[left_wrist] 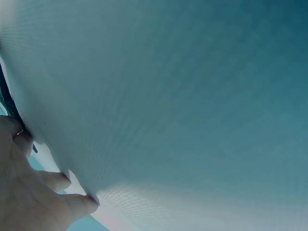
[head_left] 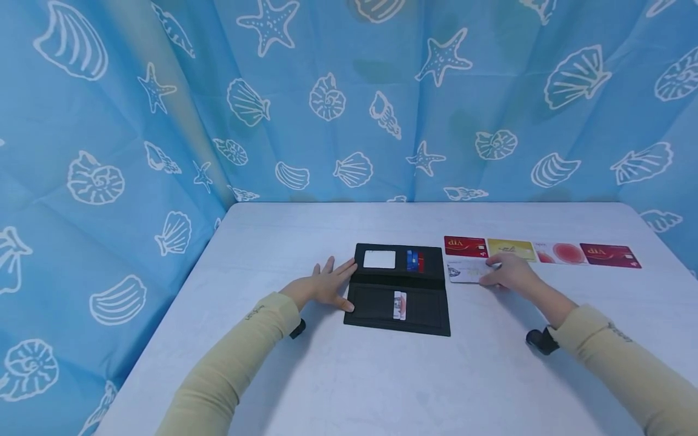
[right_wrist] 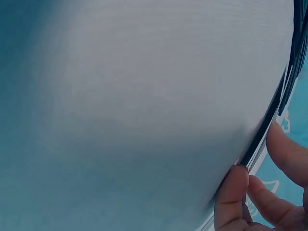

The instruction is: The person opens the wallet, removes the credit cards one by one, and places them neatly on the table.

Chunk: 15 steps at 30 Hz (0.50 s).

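A black bifold wallet lies spread flat on the white table. Its upper half holds a white card and blue and red cards; a patterned card sits in the lower half. My left hand rests at the wallet's left edge, fingers spread and straight. To the right of the wallet, my right hand pinches the right end of a whitish card between thumb and fingers. In the right wrist view, the curled fingers are close over the tabletop.
Behind the whitish card runs a row of cards: a red VIP card, a gold card, a white card with a pink circle and a dark red VIP card. A blue seashell curtain hangs along the table's back and left side.
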{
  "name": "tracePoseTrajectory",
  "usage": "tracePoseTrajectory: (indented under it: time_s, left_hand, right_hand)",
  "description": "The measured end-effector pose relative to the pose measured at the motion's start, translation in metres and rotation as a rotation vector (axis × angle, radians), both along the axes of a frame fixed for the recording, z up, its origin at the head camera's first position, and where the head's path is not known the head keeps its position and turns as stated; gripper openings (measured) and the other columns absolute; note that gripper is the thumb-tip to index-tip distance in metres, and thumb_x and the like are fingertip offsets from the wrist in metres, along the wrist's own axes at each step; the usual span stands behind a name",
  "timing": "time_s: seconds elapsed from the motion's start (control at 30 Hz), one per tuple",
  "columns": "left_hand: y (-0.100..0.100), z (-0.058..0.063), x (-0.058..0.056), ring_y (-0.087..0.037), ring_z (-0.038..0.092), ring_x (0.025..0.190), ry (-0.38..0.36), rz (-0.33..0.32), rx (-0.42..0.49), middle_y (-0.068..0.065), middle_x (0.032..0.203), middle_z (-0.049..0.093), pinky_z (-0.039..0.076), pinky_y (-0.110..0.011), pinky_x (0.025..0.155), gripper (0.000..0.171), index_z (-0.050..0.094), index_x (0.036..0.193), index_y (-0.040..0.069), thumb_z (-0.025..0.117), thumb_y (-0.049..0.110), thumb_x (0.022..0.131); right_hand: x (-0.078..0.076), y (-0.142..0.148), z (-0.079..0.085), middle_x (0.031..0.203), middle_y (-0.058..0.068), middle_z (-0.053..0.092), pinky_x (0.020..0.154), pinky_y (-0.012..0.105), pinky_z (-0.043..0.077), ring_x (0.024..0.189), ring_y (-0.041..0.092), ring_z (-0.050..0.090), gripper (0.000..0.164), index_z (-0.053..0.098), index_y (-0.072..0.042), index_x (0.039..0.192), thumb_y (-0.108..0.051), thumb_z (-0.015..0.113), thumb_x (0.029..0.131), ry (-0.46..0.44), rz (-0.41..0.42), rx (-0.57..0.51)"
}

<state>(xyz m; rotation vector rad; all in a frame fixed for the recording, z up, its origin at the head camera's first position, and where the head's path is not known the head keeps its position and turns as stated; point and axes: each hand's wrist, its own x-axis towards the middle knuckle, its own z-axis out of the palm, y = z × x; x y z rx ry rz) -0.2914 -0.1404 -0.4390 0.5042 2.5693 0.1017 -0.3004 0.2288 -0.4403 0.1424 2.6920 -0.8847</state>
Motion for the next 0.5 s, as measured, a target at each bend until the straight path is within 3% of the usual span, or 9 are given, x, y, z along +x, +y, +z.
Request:
tracePoseTrajectory:
  time_s: [0.17,0.37,0.5]
  left_hand:
    - [-0.0003,-0.0003,0.0006,-0.034,-0.013,0.139,0.001,-0.001,0.013,0.007,0.155,-0.007,-0.003,-0.056,0.109,0.099,0.004,0.149,0.021,0.063,0.054,0.077]
    - [0.0003,-0.0004,0.0012,-0.034,-0.013,0.139,0.004,0.008,0.015,0.006,0.155,-0.006,-0.003,-0.056,0.109,0.099,0.005,0.149,0.021,0.064,0.055,0.077]
    - [0.0007,-0.0003,0.0013,-0.034,-0.013,0.139,0.005,0.009,0.011,0.007,0.155,-0.006,-0.003,-0.056,0.109,0.099,0.004,0.149,0.021,0.063,0.055,0.077]
  right_hand:
    - [0.0026,-0.0014,-0.0006,0.117,0.033,0.047,0.070,0.032,0.052,0.085,0.030,0.057,0.067,0.041,0.012,0.128,-0.017,0.073,0.077,0.018,0.057,0.030]
    - [0.0049,-0.0061,0.0012,0.126,0.036,0.039,0.089,0.055,0.042,0.113,0.048,0.042,0.068,0.040,0.015,0.127,-0.015,0.073,0.076,0.056,0.103,0.097]
    - [0.0050,-0.0063,0.0013,0.126,0.035,0.038,0.090,0.057,0.040,0.114,0.048,0.040,0.067,0.041,0.015,0.126,-0.015,0.074,0.075,0.057,0.105,0.102]
